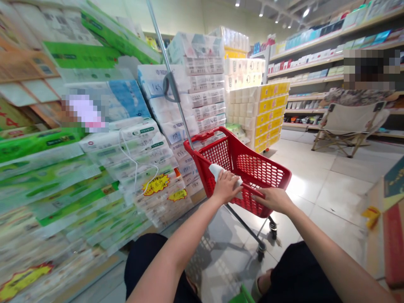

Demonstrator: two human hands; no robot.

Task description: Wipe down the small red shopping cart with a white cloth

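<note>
A red plastic shopping cart [263,172] with a perforated basket stands in front of me. My left hand [225,186] is closed on a white cloth [216,170], pressing it against the near rim of the basket. Parts of the cloth stick out on both sides of the fingers. Farther right along the same rim, my right hand [274,200] grips the edge with the fingers over it. A grey metal pole [183,121] with a dark hook-like grip rises from the basket's left corner. Caster wheels [261,251] show below, on the tiled floor.
Stacked tissue packs [78,185] form a wall on the left, with yellow price tags [156,185]. Yellow-and-white packs [271,113] stand behind the cart. A person sits in a folding chair [352,120] near the shelves [315,63]. Boxes [393,235] line the right edge.
</note>
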